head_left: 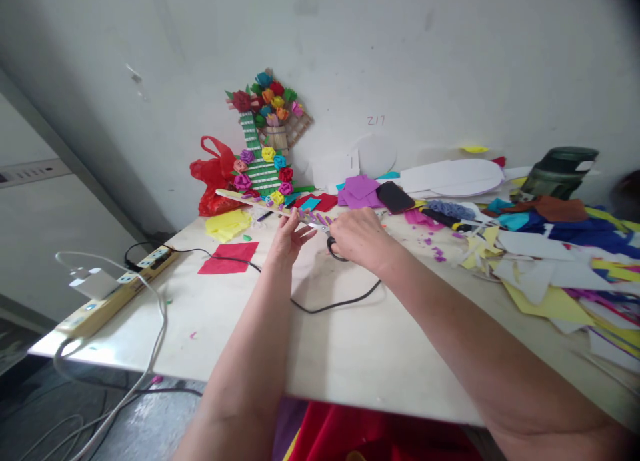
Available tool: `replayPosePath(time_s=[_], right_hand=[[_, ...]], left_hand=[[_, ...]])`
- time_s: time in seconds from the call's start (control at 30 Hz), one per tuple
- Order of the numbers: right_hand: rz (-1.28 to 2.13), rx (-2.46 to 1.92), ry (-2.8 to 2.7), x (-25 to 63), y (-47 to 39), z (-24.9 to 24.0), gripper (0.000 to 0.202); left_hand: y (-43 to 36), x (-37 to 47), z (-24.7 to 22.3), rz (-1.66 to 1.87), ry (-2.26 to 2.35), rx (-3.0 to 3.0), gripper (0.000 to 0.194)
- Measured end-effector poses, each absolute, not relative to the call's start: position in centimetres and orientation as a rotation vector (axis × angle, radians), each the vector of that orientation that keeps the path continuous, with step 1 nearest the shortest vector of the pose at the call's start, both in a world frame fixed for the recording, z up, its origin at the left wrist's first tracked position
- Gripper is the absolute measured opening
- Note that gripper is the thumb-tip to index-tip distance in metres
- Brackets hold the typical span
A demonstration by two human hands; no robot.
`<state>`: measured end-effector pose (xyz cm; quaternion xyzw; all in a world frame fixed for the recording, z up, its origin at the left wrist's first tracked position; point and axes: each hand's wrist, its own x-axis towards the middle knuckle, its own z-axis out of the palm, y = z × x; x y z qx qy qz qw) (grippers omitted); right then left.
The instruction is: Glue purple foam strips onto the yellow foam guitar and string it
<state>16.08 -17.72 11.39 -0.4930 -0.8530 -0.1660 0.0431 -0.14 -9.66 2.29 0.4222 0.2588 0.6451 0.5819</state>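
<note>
My left hand [290,238] is closed on a long pale strip [237,198] that slants down to the right above the table. Small purple pieces [317,217] lie along the strip; how they are attached is too small to make out. Scissors [334,248] with dark handle loops are in my right hand [361,233], their blades pointing left toward the strip and my left fingers. Whether the blades touch the strip, I cannot tell. Behind my hands, a green-and-white decoration [263,174] with colourful paper flowers leans against the wall.
A red sheet [230,258] and yellow paper [227,225] lie left. A black cable crosses the table near a power strip [120,294]. Purple sheets [359,192], a phone [395,196], paper scraps [535,274] and a dark bottle [560,174] lie or stand right.
</note>
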Motion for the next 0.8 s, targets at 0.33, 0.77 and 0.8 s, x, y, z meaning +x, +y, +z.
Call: replayPosePath(time_s=[0.33,0.77,0.8], right_hand=[[-0.564,-1.427,-2.582,16.02,-17.46,11.14,0.026],[-0.597,-1.497,-2.510,15.55,-17.71,10.63,0.019],[-0.598,-1.493,-2.516,15.69,-17.76,10.84,0.018]], left_hand=[[-9.65,0.04,2.50,1.517,0.635,0.969,0.040],[-9.55,-0.03,2.78,1.614,0.649,0.905,0.042],[-9.49,-0.18,2.77,1.619,0.654,0.892,0.043]])
